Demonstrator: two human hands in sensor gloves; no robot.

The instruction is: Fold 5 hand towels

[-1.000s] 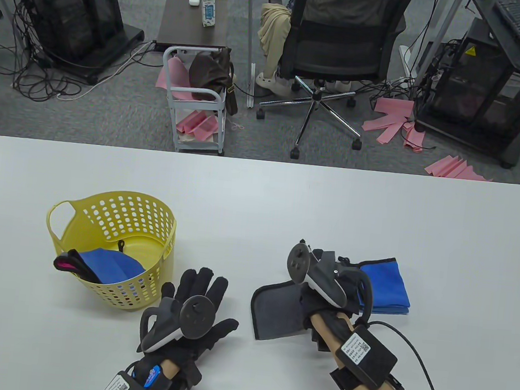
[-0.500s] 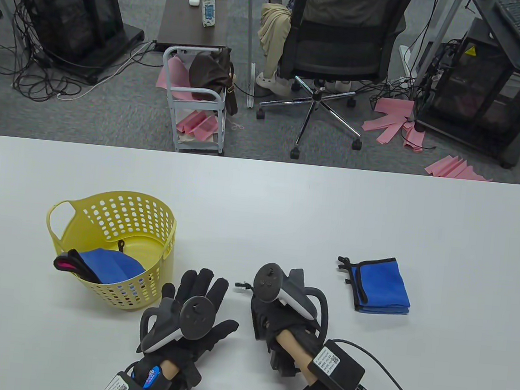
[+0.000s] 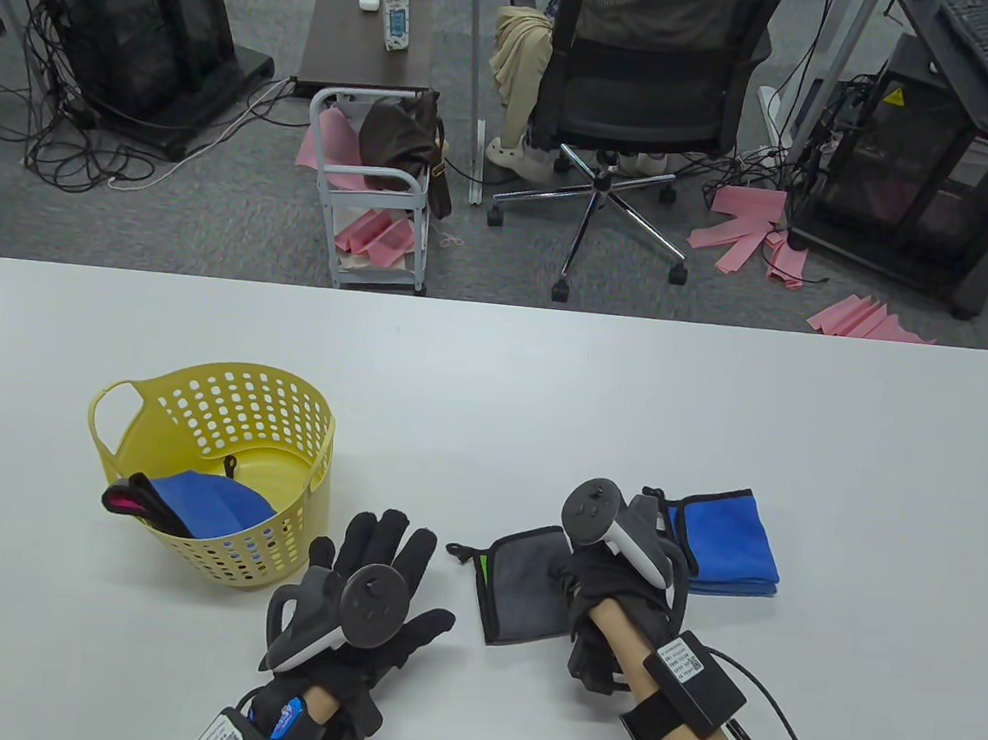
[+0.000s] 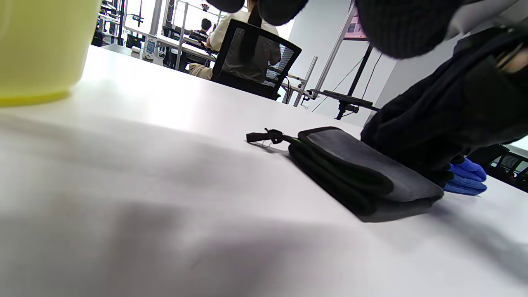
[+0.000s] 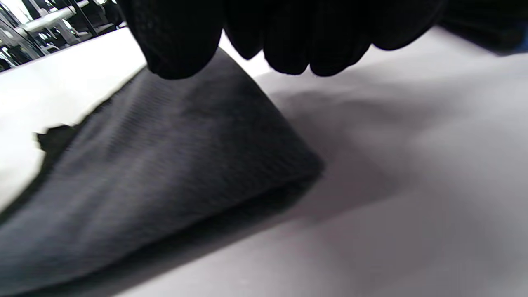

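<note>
A folded grey towel [image 3: 521,591] lies on the white table [image 3: 494,370] in front of me; it also shows in the left wrist view [image 4: 363,173] and the right wrist view [image 5: 165,165]. My right hand [image 3: 588,571] rests on its right end with the fingers [image 5: 288,53] curved down; nothing sits between thumb and fingers. A folded blue towel [image 3: 731,541] lies just right of that hand. My left hand [image 3: 405,571] lies flat and spread on the table, empty, left of the grey towel.
A yellow perforated basket [image 3: 286,533] stands at the left and holds a blue towel [image 3: 210,504] and a black-and-pink one [image 3: 128,499]. A black loop [image 3: 461,550] sticks out from the grey towel's far left corner. The table's far half is bare.
My right hand carried the grey towel's right side over to the left, folding it narrower, then slid back right across it. The left hand and the blue towel stayed put.
</note>
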